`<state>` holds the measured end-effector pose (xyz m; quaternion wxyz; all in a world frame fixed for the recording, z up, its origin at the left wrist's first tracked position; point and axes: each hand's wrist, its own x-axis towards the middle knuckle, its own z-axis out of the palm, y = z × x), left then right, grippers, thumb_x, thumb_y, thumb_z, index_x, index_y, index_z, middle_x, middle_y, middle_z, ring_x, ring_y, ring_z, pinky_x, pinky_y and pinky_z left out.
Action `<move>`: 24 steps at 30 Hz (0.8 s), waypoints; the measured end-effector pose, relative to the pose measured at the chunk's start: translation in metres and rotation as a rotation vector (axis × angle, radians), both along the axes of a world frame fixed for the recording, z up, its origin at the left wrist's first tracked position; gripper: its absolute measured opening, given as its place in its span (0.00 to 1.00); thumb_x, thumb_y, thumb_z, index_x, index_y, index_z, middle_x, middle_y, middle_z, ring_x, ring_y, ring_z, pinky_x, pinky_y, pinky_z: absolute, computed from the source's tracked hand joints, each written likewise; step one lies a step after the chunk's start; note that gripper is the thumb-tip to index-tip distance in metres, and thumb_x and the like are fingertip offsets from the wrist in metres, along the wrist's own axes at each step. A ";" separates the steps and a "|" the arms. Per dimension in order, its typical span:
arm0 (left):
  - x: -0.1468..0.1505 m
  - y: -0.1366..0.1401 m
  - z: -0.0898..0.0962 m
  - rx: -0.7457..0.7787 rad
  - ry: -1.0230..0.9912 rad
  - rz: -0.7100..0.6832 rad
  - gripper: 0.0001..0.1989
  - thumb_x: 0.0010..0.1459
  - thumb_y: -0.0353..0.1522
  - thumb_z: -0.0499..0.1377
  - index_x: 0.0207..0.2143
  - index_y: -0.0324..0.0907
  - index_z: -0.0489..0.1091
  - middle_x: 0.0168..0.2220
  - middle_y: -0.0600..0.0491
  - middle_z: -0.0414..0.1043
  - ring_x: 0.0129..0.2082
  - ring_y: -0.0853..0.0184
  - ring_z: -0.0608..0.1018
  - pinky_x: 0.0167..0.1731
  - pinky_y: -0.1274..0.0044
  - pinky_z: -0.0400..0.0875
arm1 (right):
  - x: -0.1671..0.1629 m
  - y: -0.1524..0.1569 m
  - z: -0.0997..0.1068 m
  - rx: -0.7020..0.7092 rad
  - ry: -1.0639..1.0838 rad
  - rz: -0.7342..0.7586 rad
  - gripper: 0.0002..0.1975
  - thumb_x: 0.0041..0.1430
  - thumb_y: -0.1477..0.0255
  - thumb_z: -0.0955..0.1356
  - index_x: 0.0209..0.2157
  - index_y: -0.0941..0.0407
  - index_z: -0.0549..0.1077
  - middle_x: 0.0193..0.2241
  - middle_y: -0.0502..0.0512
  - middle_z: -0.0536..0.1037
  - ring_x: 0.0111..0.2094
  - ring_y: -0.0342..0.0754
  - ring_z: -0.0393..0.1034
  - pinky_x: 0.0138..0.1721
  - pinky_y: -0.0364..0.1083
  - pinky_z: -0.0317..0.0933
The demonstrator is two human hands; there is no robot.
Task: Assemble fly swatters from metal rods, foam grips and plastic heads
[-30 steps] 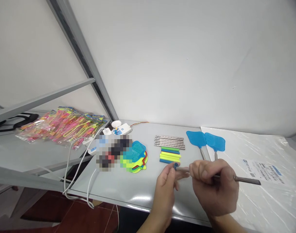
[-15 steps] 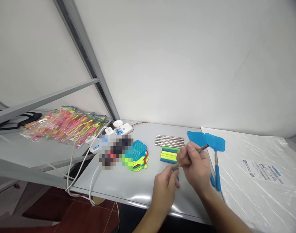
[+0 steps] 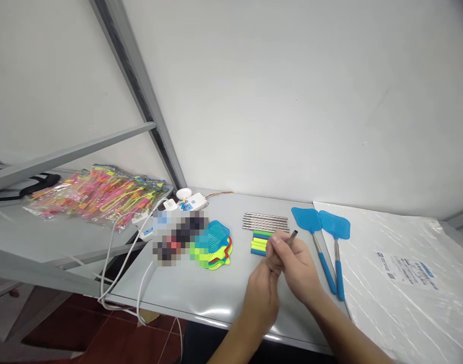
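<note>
From my head-worn view, my right hand (image 3: 295,263) has its fingers clamped around a slim, hollow, dull-silver metal rod (image 3: 293,236), whose open tip pokes out above my thumb, tilted up over the grey metal desk (image 3: 185,290). My left hand (image 3: 262,296) meets it from below, fingers curled together at the rod's lower part; they hide what they grip, so I cannot tell what is inside them. Just beyond my knuckles lie a row of shiny metal tubes (image 3: 265,221) and, nearer me, green, blue and yellow tubular sleeves (image 3: 258,243). To my right rest two blue paddle-shaped swatters (image 3: 307,219), each with a metal shaft ending in a blue sleeve. Judging by that pair, I take this step to be working a sleeve onto the rod's end. The next move seems to call for a firm, straight push, my left fingers bracing, both parts kept in line.
</note>
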<state>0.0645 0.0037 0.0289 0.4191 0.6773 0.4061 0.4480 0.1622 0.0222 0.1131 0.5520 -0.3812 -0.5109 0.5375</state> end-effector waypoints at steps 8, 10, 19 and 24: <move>-0.023 0.005 0.020 0.059 0.111 -0.056 0.10 0.68 0.33 0.45 0.39 0.43 0.64 0.27 0.56 0.62 0.26 0.68 0.65 0.28 0.77 0.56 | 0.009 0.009 0.026 -0.045 0.330 0.099 0.13 0.63 0.65 0.65 0.27 0.56 0.73 0.16 0.43 0.55 0.19 0.39 0.52 0.24 0.43 0.57; -0.025 0.004 0.024 0.032 0.066 -0.078 0.10 0.68 0.34 0.45 0.37 0.43 0.63 0.25 0.58 0.58 0.24 0.70 0.62 0.27 0.78 0.54 | 0.003 0.013 0.032 -0.105 0.406 0.127 0.21 0.64 0.64 0.63 0.18 0.56 0.65 0.14 0.42 0.49 0.15 0.38 0.43 0.18 0.41 0.48; -0.044 0.002 0.048 -0.019 0.066 -0.048 0.11 0.68 0.34 0.43 0.33 0.43 0.60 0.23 0.58 0.56 0.23 0.71 0.59 0.25 0.77 0.50 | -0.032 0.018 0.043 -0.155 0.476 0.115 0.26 0.62 0.57 0.64 0.16 0.55 0.56 0.11 0.40 0.46 0.14 0.36 0.36 0.15 0.41 0.37; -0.054 0.000 0.064 -0.047 0.001 -0.051 0.11 0.69 0.35 0.44 0.37 0.42 0.62 0.23 0.58 0.55 0.22 0.71 0.57 0.24 0.76 0.49 | -0.045 0.016 0.046 -0.121 0.496 0.142 0.26 0.62 0.56 0.64 0.16 0.55 0.56 0.11 0.40 0.45 0.13 0.37 0.36 0.16 0.41 0.39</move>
